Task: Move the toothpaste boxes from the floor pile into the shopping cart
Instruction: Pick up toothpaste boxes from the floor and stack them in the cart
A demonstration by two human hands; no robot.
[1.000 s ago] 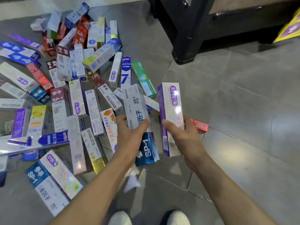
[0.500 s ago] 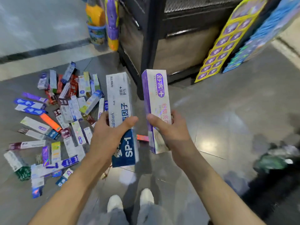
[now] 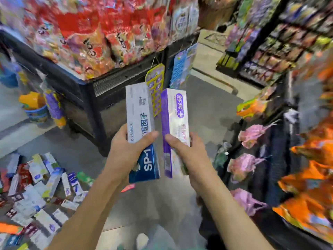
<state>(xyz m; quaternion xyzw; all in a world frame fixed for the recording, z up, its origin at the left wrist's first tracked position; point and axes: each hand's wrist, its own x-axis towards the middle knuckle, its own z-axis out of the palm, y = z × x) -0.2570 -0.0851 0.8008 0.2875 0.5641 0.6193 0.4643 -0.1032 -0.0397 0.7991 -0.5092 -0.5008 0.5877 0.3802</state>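
Head view: two upright toothpaste boxes (image 3: 141,123), hand-held.

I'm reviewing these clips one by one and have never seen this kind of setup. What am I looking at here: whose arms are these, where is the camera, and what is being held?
There is no machine here. The camera is worn on a person's head and looks forward and down, so the two bare arms reaching in from the bottom edge are the wearer's own. The wide lens bends the edges, and much of the picture is motion-blurred.

The left hand grips a grey and blue toothpaste box marked SP-1, held upright. The right hand grips a white and purple toothpaste box, also upright, close beside the first.

Lower left, on the grey floor, lies the pile of toothpaste boxes. Store shelves of bright packets surround the scene. The dark frame on the right with orange and pink bags may be the cart, but blur prevents certainty.
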